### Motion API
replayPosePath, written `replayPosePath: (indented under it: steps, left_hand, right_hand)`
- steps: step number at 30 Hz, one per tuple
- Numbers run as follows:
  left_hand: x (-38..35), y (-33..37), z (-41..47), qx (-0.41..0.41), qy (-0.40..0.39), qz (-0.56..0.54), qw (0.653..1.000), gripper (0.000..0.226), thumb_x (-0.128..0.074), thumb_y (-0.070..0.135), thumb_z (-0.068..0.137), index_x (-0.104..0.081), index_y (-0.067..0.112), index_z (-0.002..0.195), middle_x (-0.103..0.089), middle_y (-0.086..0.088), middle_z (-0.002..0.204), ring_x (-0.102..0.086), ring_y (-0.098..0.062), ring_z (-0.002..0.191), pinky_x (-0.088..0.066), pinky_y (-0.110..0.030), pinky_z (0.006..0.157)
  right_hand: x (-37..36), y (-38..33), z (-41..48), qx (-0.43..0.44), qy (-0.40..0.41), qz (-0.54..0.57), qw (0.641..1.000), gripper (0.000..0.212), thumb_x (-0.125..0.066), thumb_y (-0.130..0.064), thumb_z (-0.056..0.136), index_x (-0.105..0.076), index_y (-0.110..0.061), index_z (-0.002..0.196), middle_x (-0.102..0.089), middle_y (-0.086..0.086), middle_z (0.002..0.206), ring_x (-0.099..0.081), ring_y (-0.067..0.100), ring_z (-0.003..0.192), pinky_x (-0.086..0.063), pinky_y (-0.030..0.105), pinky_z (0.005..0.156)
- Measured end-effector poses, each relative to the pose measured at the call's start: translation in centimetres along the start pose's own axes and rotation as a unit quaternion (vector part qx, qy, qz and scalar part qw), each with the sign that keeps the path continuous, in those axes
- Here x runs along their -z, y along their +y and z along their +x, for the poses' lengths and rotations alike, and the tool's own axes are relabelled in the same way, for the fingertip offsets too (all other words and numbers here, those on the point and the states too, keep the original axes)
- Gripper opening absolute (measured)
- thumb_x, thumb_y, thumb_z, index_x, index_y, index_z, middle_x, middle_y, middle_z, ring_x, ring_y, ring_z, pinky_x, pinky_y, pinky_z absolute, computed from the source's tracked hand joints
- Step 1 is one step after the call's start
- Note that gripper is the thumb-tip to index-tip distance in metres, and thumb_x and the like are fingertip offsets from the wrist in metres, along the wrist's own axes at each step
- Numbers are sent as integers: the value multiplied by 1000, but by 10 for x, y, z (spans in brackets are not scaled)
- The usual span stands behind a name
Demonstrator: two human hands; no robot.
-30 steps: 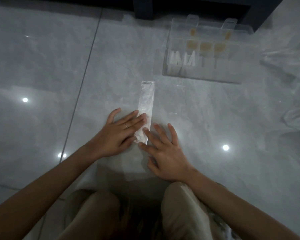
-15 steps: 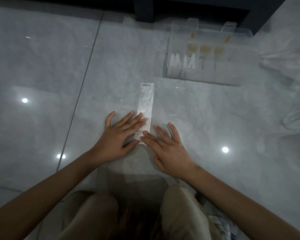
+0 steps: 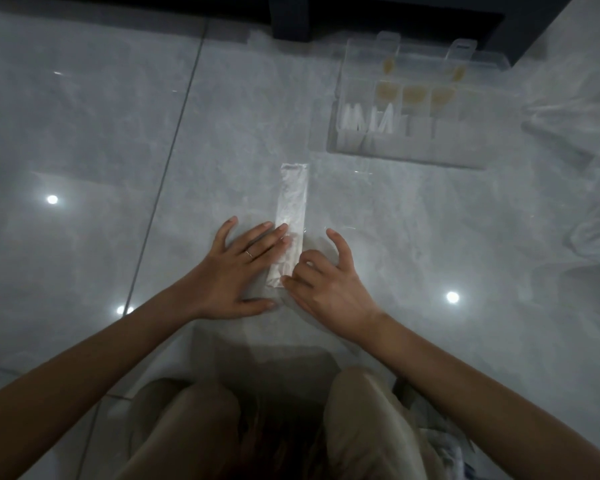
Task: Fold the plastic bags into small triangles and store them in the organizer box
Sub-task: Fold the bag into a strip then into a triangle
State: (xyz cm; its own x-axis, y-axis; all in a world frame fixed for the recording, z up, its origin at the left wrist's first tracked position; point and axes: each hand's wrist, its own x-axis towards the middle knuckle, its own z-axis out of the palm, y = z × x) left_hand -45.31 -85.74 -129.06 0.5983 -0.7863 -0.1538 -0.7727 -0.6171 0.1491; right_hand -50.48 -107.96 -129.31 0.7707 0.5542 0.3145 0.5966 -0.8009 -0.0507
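Observation:
A clear plastic bag folded into a long narrow strip [image 3: 293, 202] lies on the grey floor, running away from me. My left hand [image 3: 236, 268] rests flat, its straight fingers pressing the strip's near part from the left. My right hand [image 3: 326, 285] is at the strip's near right corner with thumb and curled fingers pinching the edge, the little finger stretched out. The clear organizer box [image 3: 409, 150] stands open at the far right, with several white folded triangles [image 3: 368, 121] upright in its left compartments.
Loose clear plastic bags [image 3: 575, 116] lie on the floor at the right edge, another bag [image 3: 596, 237] below them. Dark furniture [image 3: 378, 15] stands behind the box. My knees [image 3: 257, 427] are close under the hands. A tile joint [image 3: 167, 168] runs on the left.
My right hand's fingers, flat on the strip's near end before, have curled and taken hold of its corner. My left hand has stayed pressing the strip.

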Motion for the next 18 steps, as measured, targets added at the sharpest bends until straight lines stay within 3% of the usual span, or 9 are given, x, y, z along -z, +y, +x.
replayPosePath:
  steps: [7, 12, 18]
  left_hand:
    - [-1, 6, -5, -102, 1, 15, 995, 81, -28, 65, 94, -19, 9, 151, -16, -10, 159, -8, -17, 149, -2, -53, 117]
    - [-3, 1, -3, -89, -11, 12, 996, 75, -22, 62, 97, -15, 11, 152, -14, -8, 160, -14, -19, 148, -8, -53, 116]
    - [6, -9, 3, -91, -6, -39, 995, 81, -37, 65, 91, -27, 14, 152, -19, -3, 160, -17, -14, 148, -11, -42, 112]
  right_hand:
    - [-5, -2, 2, 14, 17, 16, 1000, 6, -73, -14, 80, -76, -14, 86, -68, 0, 86, -59, 20, 100, -26, 61, 108]
    - [-8, -2, 0, 32, 42, 6, 999, 11, -64, -9, 87, -75, -11, 89, -70, 4, 88, -64, 21, 94, -30, 58, 109]
    - [-9, 4, -4, 43, 69, 4, 997, 20, -56, -5, 91, -74, -10, 85, -67, 4, 77, -65, 21, 82, -35, 52, 109]
